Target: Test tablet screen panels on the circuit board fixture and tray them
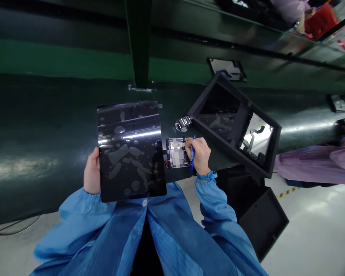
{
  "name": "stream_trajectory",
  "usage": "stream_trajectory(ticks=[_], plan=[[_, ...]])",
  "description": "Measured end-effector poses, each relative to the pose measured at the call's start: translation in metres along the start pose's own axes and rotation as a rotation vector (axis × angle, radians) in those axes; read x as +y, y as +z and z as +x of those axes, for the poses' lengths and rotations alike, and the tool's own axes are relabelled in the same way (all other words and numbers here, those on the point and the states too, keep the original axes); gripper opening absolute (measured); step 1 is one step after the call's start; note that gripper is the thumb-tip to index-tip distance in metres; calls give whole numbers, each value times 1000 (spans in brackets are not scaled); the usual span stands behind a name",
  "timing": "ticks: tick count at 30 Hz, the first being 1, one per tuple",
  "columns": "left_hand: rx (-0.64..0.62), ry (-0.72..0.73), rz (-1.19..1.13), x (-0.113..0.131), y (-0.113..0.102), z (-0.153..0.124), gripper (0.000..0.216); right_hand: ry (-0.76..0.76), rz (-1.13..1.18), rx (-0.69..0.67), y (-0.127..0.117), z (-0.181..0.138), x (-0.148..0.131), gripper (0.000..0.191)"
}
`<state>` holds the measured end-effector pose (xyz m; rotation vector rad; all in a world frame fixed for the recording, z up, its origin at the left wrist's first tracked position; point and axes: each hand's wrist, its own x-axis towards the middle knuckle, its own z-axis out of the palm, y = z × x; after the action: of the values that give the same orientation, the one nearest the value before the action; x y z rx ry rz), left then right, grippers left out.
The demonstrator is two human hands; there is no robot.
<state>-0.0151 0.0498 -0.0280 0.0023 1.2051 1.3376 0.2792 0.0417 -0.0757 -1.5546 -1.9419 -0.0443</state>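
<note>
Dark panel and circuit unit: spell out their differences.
Size: the dark panel is much larger than the circuit unit.
Look: the dark panel is glossy with cloudy patches; the circuit unit shows pale strips.
Hands: the left hand grips the dark panel; the right hand, with a blue pen, is at the circuit unit's edge.
Both look flat and roughly rectangular.

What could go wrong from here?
The glossy black rectangular panel, held along one side by the left grip, might slip toward the blue fabric smock. The slim blue pen in the right grip could scrape the flat silver-and-black electronic module. The small shiny silver part nearby might get knocked.
</note>
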Motion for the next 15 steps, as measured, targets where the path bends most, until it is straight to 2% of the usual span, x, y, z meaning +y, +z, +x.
stream_trajectory(ticks=[6,9,11,12,13,15], plan=[[-48,-107,-23,0,1,-2,38,-35,-50,8,0,1,5,22],[-99,-110,-54,-4,0,-2,40,24,24,128,0,2,-2,14],[-152,-94,-82,-7,-1,-1,38,140,160,221,-1,5,-17,8],[-170,-86,-86,-9,-1,-1,38,208,255,238,-1,6,-29,12],[-175,-78,-83,-11,-1,-1,39,267,361,222,-2,8,-41,18],[-172,-64,-66,-15,-1,0,40,324,566,99,-5,11,-67,33]])
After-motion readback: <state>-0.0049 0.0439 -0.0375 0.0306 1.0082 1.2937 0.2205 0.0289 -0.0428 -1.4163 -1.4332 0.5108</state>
